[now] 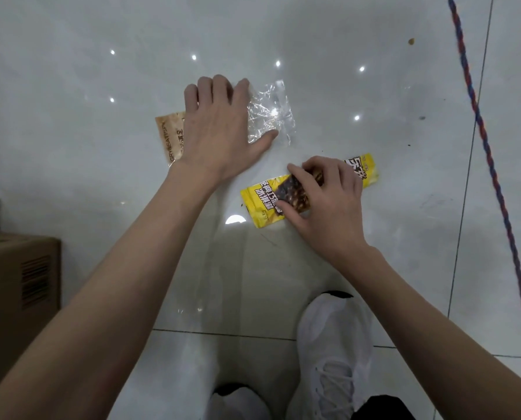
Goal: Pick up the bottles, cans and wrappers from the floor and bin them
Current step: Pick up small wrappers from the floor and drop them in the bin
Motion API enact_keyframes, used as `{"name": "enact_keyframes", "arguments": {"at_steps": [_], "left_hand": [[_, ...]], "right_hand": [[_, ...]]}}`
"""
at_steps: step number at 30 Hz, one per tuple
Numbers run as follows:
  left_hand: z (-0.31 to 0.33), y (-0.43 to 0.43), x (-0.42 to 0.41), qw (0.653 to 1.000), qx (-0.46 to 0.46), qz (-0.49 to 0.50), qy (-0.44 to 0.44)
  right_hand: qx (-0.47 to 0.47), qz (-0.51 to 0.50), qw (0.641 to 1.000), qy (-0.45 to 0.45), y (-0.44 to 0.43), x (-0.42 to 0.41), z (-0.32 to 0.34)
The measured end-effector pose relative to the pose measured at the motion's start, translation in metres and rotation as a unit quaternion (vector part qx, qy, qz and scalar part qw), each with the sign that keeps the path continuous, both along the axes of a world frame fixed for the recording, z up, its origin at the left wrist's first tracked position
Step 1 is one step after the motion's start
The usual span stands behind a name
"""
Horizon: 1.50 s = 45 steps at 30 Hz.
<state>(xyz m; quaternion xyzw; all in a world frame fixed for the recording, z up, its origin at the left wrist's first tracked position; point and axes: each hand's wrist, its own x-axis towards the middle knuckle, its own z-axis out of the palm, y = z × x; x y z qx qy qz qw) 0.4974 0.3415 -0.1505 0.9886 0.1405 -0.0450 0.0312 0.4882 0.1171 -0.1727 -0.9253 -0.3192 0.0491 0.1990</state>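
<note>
Floor [101, 71]: pale glossy tiles, dark grout lines, glints of ceiling lights.
Far left: cardboard box [16, 283], cut off by the frame edge; grey item above it too cropped to identify.
Brown wrapper [170, 137]: flat on the floor, right end hidden under the left hand [220, 128].
Left hand: spread and laid flat, fingers [223, 86] extended with tips out of sight, pressing rather than gripping, nothing held; thumb on the lower edge of the clear wrapper [271, 113], crumpled, partly under the palm.
Yellow wrapper [262, 204]: on the floor, nearer the feet, middle pinched between thumb and curled fingers of the right hand [326, 207].
White shoes [335, 344]: bottom centre.
Red-and-blue rope [492, 177]: along the right side.
Progress, by estimate: early; three wrappers on the floor, none lifted clear, none binned. No bin, bottles or cans in view.
</note>
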Motion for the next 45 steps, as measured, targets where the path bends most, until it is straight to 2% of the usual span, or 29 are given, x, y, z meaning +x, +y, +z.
{"name": "enact_keyframes", "arguments": {"at_steps": [12,17,22,30,34,37,45], "left_hand": [[0.008,0.000,-0.009,0.995,-0.068,0.067,-0.017],[0.012,0.004,-0.017,0.995,-0.056,0.086,-0.016],[0.027,0.008,-0.022,0.990,-0.092,0.101,-0.026],[0.069,0.012,-0.031,0.978,-0.129,0.152,-0.058],[0.129,0.008,-0.032,0.967,-0.153,0.188,-0.074],[0.205,-0.004,-0.027,0.958,-0.174,0.213,-0.083],[0.502,-0.062,-0.012,0.932,-0.242,0.244,-0.114]], "right_hand": [[0.015,-0.072,0.996,0.050,0.001,0.001,0.002],[0.073,-0.146,0.969,0.186,0.002,0.003,0.013],[0.104,-0.158,0.963,0.190,0.009,0.001,0.022],[0.199,-0.220,0.924,0.242,0.025,0.007,0.072],[0.227,-0.240,0.914,0.236,0.020,0.028,0.142],[0.238,-0.239,0.915,0.220,0.009,0.043,0.229],[0.296,-0.290,0.893,0.174,-0.031,0.056,0.525]]}}
